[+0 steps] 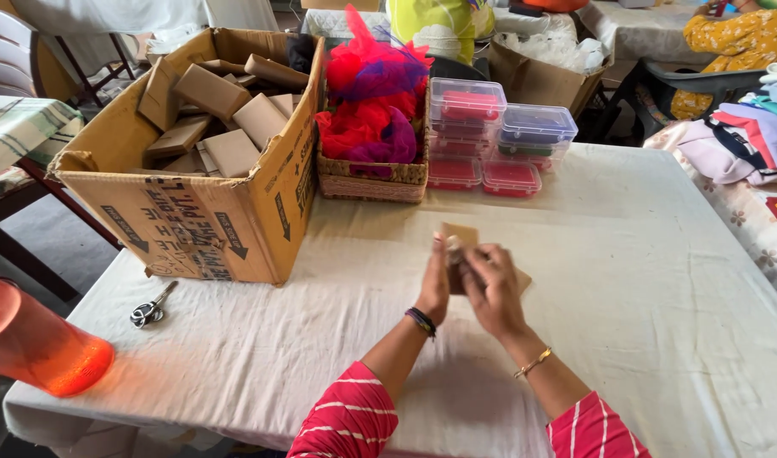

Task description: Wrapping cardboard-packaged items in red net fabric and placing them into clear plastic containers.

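Note:
Both my hands meet over the middle of the white-clothed table (643,280), gripping a small flat brown cardboard piece (461,235). My left hand (435,284) holds its left side with the fingers pointing up. On the right side, my right hand (493,288) closes over it, and a corner of the cardboard shows past its knuckles. Most of the piece is hidden behind my fingers.
A large open carton (210,225) of brown cardboard boxes stands at the left. A wicker basket (373,180) of red and purple netting and stacked clear plastic containers (499,140) stand behind my hands. Scissors (151,309) and an orange jug (32,343) lie at the left; folded clothes (745,140) at the right.

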